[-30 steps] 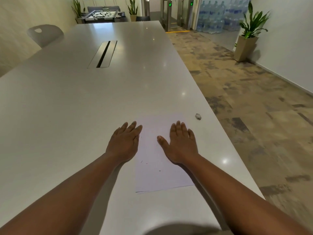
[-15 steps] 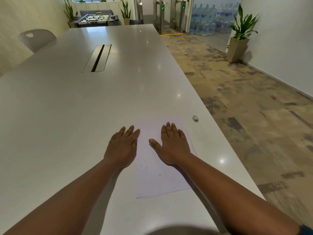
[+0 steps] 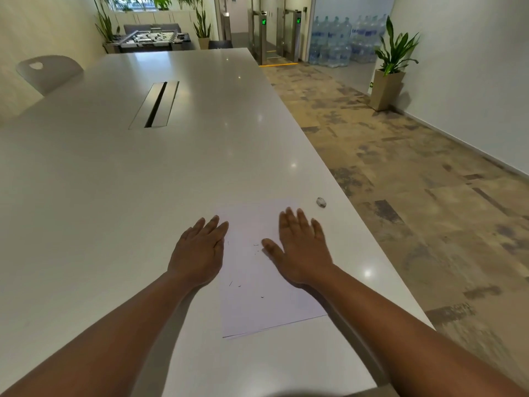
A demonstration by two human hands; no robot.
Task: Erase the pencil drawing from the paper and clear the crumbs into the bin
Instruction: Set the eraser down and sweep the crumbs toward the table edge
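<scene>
Your left hand [image 3: 200, 250] and right hand [image 3: 300, 247] lie flat, holding nothing, on the paper [image 3: 266, 305], crumbs [image 3: 256, 247] between, eraser [image 3: 321, 202] at one o'clock.

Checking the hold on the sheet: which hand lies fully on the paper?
The right hand lies flat on the paper; the left hand straddles its left edge, mostly on the table.

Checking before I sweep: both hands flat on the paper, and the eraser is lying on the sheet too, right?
Not quite. In the head view the eraser lies on the table, just off the paper's far right corner. Left hand and right hand are flat, as you said.
</scene>
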